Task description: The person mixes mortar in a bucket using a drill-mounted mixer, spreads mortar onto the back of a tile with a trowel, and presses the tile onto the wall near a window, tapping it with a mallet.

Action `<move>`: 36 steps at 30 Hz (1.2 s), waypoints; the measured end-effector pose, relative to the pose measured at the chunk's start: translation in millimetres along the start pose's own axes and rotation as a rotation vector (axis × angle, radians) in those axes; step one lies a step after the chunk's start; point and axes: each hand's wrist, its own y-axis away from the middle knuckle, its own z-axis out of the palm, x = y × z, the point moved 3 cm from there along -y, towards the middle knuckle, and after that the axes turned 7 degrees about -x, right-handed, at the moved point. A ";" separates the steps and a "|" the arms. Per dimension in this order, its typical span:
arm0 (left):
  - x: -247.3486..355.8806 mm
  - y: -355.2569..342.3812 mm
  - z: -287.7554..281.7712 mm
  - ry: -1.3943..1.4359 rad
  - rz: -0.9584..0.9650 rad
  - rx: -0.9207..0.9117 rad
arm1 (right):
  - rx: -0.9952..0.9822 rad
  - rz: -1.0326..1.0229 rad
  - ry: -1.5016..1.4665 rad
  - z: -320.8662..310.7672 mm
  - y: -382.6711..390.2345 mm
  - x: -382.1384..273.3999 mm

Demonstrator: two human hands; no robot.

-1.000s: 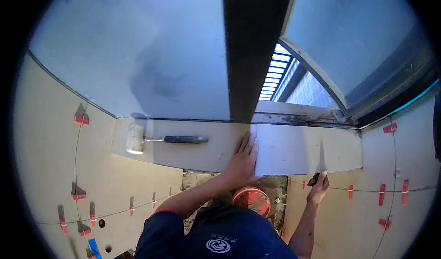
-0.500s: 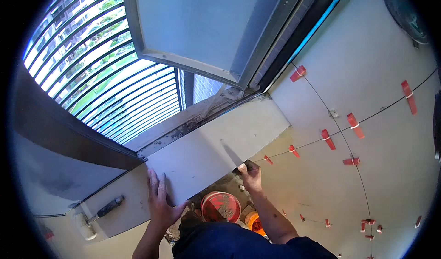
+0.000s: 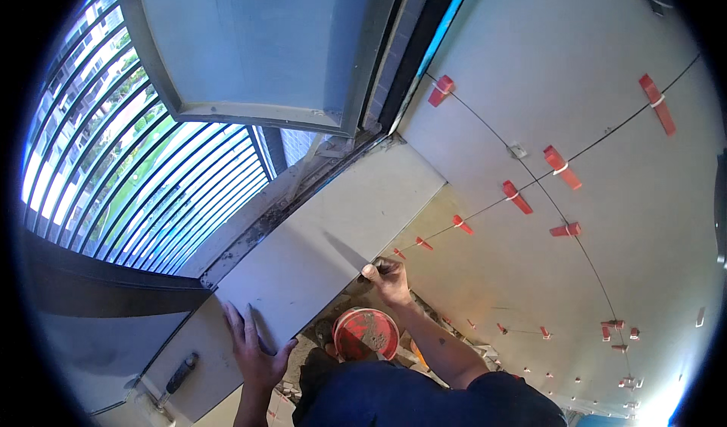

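A long pale tile point(image 3: 303, 237) lies along the sill below the open window. My left hand point(image 3: 256, 355) rests on its left end with the fingers spread. My right hand point(image 3: 388, 281) is closed at the tile's near edge, thumb on top and the other fingers curled down out of sight. A narrow dark streak runs over the tile from that hand; I cannot tell whether it is a shadow. To the left lies a mallet-like tool with a black handle point(image 3: 182, 372) and a whitish head point(image 3: 148, 408).
Below the tile stands a red bucket point(image 3: 366, 334) holding grey mortar, with an orange container point(image 3: 418, 351) partly hidden by my arm. Red wedges point(image 3: 562, 167) sit along the joints of the tiled wall point(image 3: 492, 290). The window sash point(image 3: 250, 116) swings inward; bars point(image 3: 144, 169) stand outside.
The whole view has shifted and turned a little, moving the window and sill leftward in the picture. Both hands keep nearly the same places on the tile.
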 end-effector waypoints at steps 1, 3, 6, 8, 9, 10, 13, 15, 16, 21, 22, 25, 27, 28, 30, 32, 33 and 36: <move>1.2 0.1 -0.6 -0.009 0.004 -0.003 | -0.024 -0.093 -0.133 3.4 1.4 -4.5; 3.9 0.4 -1.4 -0.038 0.001 -0.012 | -0.032 -0.065 -0.198 4.4 4.5 -8.5; 6.2 -0.5 -0.1 -0.041 -0.019 -0.033 | -0.051 -0.079 -0.115 4.2 10.3 -11.5; 6.3 -3.4 4.3 -0.096 0.030 -0.122 | 0.153 -0.105 0.163 0.1 13.2 -9.8; -0.1 -0.6 2.8 -0.171 0.011 -0.247 | 0.189 -0.119 0.060 3.9 15.9 -5.2; 2.0 4.3 -0.9 -0.215 0.076 -0.094 | 0.082 -0.081 0.211 -0.4 12.9 -4.9; -8.8 6.9 -6.8 -0.269 0.127 -0.079 | 0.134 -0.208 -0.092 11.8 6.3 9.7; -22.8 12.4 -13.7 -0.177 0.046 -0.142 | 0.113 -0.235 -0.144 11.6 2.3 16.0; -28.9 15.7 -18.5 -0.122 0.049 -0.144 | 0.191 -0.164 -0.173 9.6 3.1 21.0; -38.2 26.6 -26.1 -0.187 0.022 -0.107 | 0.081 -0.212 -0.127 10.0 4.6 17.7; -40.5 25.0 -25.5 -0.219 0.006 -0.139 | 0.080 -0.202 -0.177 8.5 4.0 15.5; -46.2 15.3 -24.2 -0.273 0.052 -0.152 | 0.031 -0.174 -0.266 2.9 0.9 8.7; -49.4 10.0 -23.0 -0.227 0.112 -0.195 | -0.045 -0.205 -0.346 -0.4 -1.6 4.3; -51.7 8.5 -21.5 -0.244 0.090 -0.239 | -0.073 -0.187 -0.321 -1.9 -2.1 3.8; -52.9 6.1 -24.4 -0.248 0.169 -0.191 | -0.089 -0.184 -0.291 -2.7 -2.0 4.3; -54.3 5.0 -26.2 -0.208 0.207 -0.175 | -0.070 -0.199 -0.227 -3.3 0.2 5.3; -54.6 4.5 -26.4 -0.206 0.202 -0.170 | -0.083 -0.229 -0.181 -2.2 0.8 4.5; -54.6 3.3 -24.7 -0.198 0.196 -0.165 | -0.105 -0.251 -0.118 -1.4 2.0 5.3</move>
